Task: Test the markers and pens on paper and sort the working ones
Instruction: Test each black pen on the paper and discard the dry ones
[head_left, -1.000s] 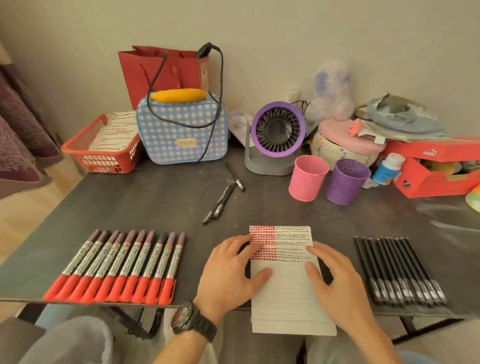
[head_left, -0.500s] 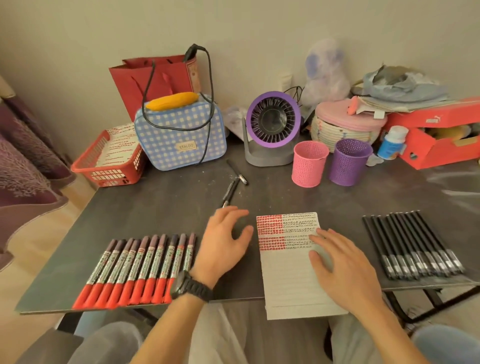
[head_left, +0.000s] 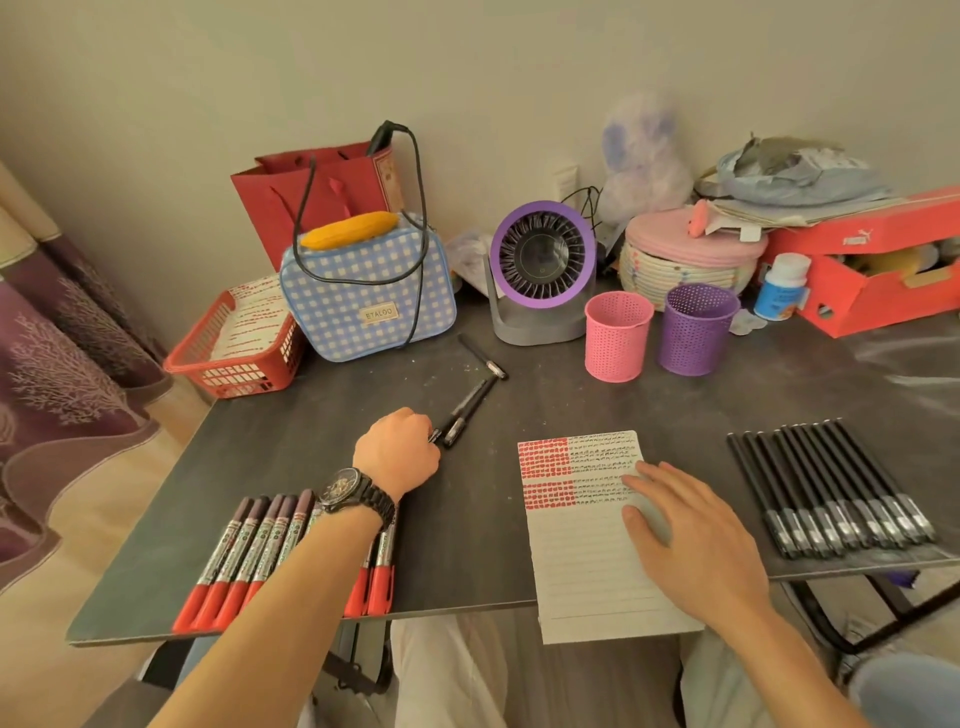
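Left edge: a red plastic lattice basket (head_left: 234, 358) holding marked sheets stands on the dark grey tabletop (head_left: 467, 545). Near edge, left: a row of grey-barrelled markers with red caps (head_left: 244, 561) lies side by side, partly crossed by the left forearm. The left hand (head_left: 397, 449) has its fingers curled at the near ends of two loose black pens (head_left: 467, 408). The fingertips are hidden, so whether it grasps one cannot be told. A third loose black pen (head_left: 483, 356) lies just beyond. Centre: a white lined paper sheet (head_left: 587, 561), its top rows filled with red and black test marks, overhangs the near edge. The right hand (head_left: 691, 535) rests flat on it, fingers spread, grasping nothing. Behind: a pink mesh cup (head_left: 618, 338) and a purple mesh cup (head_left: 698, 330), side by side. Right: a row of black pens (head_left: 831, 488).
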